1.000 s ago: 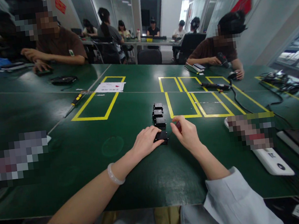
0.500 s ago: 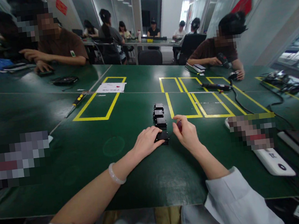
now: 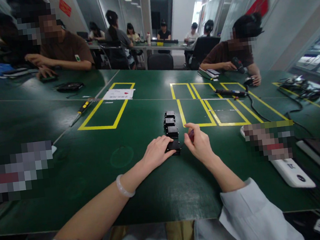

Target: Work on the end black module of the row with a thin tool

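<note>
Several small black box-shaped parts stand in a row on the green table, running away from me. My left hand [image 3: 158,151] grips the nearest black box-shaped part [image 3: 174,145] from its left side, fingers on top and thumb along the near edge. Just to the right, my right hand [image 3: 199,143] is closed around the dark red handle of a small screwdriver [image 3: 191,135]. Its thin shaft points left at the right side of the held part; I cannot make out exactly where the tip rests. Beyond my fingers stands another black part [image 3: 172,131].
A yellow-and-black screwdriver [image 3: 84,106] and a paper sheet [image 3: 119,94] lie left. Yellow tape [image 3: 198,125] marks rectangles on the table [image 3: 157,197]. A white device [image 3: 295,174] lies right, near a black cable [image 3: 255,109]. Co-workers sit across, one holding a power driver [image 3: 238,65].
My right hand has shifted very slightly, and the screwdriver's handle tilts a little differently. My left hand stays on the same part. A co-worker's raised hand at the left has moved slightly.
</note>
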Demonstrator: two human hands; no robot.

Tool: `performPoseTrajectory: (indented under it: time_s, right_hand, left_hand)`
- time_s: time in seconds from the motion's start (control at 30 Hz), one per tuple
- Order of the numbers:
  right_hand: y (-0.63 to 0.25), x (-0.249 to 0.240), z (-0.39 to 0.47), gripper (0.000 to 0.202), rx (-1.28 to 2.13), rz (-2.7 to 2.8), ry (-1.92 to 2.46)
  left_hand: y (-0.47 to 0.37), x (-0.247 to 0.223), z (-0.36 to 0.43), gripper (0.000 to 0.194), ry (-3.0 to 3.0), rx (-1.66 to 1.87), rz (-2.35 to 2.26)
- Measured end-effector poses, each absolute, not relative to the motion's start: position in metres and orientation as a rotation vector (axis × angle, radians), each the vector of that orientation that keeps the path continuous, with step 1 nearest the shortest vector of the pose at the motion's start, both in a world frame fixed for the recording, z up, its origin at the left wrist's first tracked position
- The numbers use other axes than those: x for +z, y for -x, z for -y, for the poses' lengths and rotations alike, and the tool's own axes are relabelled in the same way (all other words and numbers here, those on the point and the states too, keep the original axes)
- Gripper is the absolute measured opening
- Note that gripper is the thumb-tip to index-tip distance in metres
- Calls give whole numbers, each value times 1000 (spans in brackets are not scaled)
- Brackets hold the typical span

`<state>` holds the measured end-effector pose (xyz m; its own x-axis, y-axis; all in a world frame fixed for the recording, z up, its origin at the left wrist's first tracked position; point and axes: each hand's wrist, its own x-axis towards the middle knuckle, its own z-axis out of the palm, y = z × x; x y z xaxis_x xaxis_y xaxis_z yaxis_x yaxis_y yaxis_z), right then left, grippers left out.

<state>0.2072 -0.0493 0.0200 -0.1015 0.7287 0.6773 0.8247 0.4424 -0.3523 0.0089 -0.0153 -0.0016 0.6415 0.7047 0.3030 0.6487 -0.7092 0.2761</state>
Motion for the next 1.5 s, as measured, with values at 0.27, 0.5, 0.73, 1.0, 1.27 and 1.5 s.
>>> performPoseTrajectory:
  time_s: [0.27, 0.5, 0.73, 1.0, 1.27, 1.5]
  right_hand:
    - [-205, 28, 53, 22, -104, 1878, 1308]
    - [-207, 22, 51, 25, -175, 1819, 1319]
    - [-208, 25, 52, 21, -156, 1856, 1305]
    - [-208, 26, 53, 22, -144, 1852, 1324]
    - [-209, 25, 51, 17, -154, 1861, 1308]
    - [-210, 22, 50, 15, -142, 1860, 1316]
  left_hand:
    - [-9, -3, 15, 32, -2707, 600, -1121]
    - [-9, -2, 16, 32, -2705, 592, -1128]
    - [-9, -1, 16, 31, -2711, 593, -1122]
    - [-8, -2, 15, 32, -2705, 596, -1121]
    - [-9, -2, 15, 31, -2713, 592, -1123]
    - [-8, 0, 16, 31, -2724, 584, -1122]
